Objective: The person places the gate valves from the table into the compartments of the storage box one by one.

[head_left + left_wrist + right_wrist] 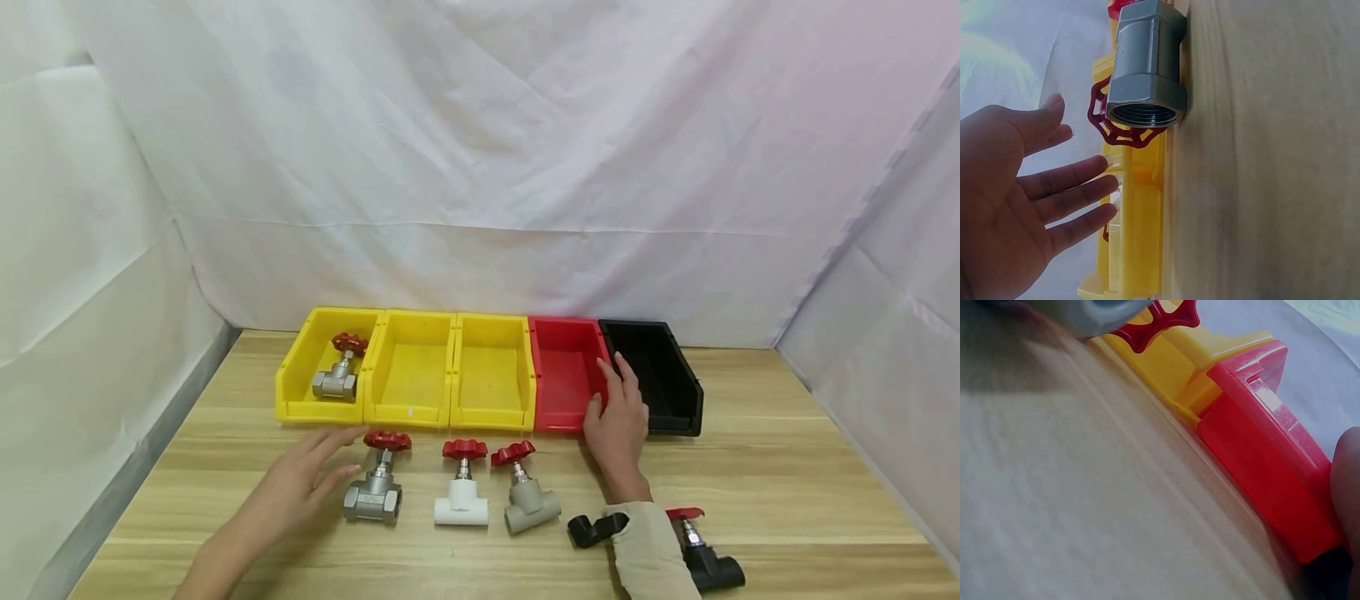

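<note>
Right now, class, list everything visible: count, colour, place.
table: 1, tan, underneath
yellow bins: 3, yellow, leftmost
black bin: 1, black, rightmost
red bin: 1, red, between them
metal valves: 2, silver-red, leftmost bin and table
white valve: 1, white-red, table
grey valve: 1, grey-red, table
black fitting: 1, black, table
black valve: 1, black-red, table
sheeting: count unclear, white, behind
left hand: 1, bare, near metal valve
right hand: 1, bare, at red bin
sleeve: 1, beige, right forearm

4 valves [461, 504] and 1 elbow [597, 531] before 5 bins [491, 417]
</note>
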Tool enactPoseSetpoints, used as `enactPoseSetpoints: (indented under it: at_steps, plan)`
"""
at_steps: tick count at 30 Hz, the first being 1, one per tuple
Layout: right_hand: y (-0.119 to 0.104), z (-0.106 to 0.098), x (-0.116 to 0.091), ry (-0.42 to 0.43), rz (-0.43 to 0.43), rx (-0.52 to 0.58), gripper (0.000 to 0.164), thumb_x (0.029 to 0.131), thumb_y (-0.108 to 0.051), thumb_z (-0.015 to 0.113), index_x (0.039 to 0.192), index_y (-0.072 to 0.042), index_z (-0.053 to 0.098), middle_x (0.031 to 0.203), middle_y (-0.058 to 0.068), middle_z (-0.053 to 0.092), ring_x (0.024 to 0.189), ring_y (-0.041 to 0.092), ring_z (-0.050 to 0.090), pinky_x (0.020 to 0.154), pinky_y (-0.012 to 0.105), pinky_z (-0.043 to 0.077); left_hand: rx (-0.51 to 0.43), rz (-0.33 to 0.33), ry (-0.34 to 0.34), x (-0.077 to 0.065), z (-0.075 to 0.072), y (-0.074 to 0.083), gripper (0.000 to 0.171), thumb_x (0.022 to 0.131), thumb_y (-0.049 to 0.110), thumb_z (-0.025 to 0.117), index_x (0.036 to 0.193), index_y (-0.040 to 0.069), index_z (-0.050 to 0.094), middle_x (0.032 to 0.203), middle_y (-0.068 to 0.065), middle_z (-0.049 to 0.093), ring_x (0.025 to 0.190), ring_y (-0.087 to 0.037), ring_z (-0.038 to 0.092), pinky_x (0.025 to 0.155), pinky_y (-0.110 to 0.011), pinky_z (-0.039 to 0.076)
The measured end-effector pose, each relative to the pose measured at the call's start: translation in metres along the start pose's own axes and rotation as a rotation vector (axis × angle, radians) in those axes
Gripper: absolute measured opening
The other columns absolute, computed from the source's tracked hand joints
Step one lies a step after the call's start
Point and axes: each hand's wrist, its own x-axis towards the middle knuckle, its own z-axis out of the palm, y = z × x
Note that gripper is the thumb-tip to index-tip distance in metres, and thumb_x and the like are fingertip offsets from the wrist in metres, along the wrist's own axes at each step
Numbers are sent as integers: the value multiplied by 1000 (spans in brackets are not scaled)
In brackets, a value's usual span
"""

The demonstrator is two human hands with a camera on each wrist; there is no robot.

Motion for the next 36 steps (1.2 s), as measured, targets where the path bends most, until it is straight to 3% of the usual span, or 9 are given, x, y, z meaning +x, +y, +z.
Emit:
enactPoseSetpoints:
  at_steps: [4, 15, 20, 25, 31, 36]
  plan:
    - [0, 0, 0, -2, 4, 2, 58, 83, 3, 64, 137, -12, 50, 151, 8, 33, 127, 33, 39, 84, 52, 41, 7, 9, -21, -3, 1, 4, 49, 85, 16, 73, 131, 17, 57, 115, -1, 61, 102, -21, 60, 82, -44, 53]
    - [0, -2, 0, -2, 6, 5, 57, 83, 2, 64, 137, -12, 50, 151, 8, 32, 128, 33, 38, 85, 52, 41, 11, 117, -90, -4, 8, 7, 40, 86, 24, 72, 125, 22, 62, 110, 7, 58, 97, -11, 57, 81, -38, 54]
    - [0, -1, 0, -9, 10, 5, 58, 83, 2, 65, 137, -12, 50, 151, 8, 32, 128, 34, 38, 86, 53, 41, -2, 119, -146, -4, 12, 8, 38, 87, 30, 70, 124, 24, 62, 112, 9, 55, 97, -9, 55, 82, -38, 53]
    - [0, 0, 0, -9, 4, 7, 57, 84, 2, 64, 137, -12, 50, 152, 7, 32, 128, 33, 38, 85, 52, 41, -7, 80, -208, -4, 13, 10, 40, 88, 41, 65, 124, 25, 63, 114, 8, 54, 97, -10, 53, 83, -40, 52]
    - [0, 0, 0, -12, 4, 5, 57, 83, 2, 65, 137, -12, 50, 152, 6, 31, 128, 33, 38, 84, 52, 42, -18, 82, -224, -5, 15, 10, 47, 84, 50, 64, 123, 25, 63, 114, 5, 55, 98, -15, 54, 82, -42, 51]
    - [-1, -1, 0, -8, 11, 9, 58, 83, 2, 66, 137, -12, 51, 151, 7, 32, 128, 34, 38, 84, 52, 42, -39, 90, -258, -4, 14, 12, 49, 82, 49, 68, 125, 26, 62, 113, 5, 54, 96, -14, 53, 80, -41, 51]
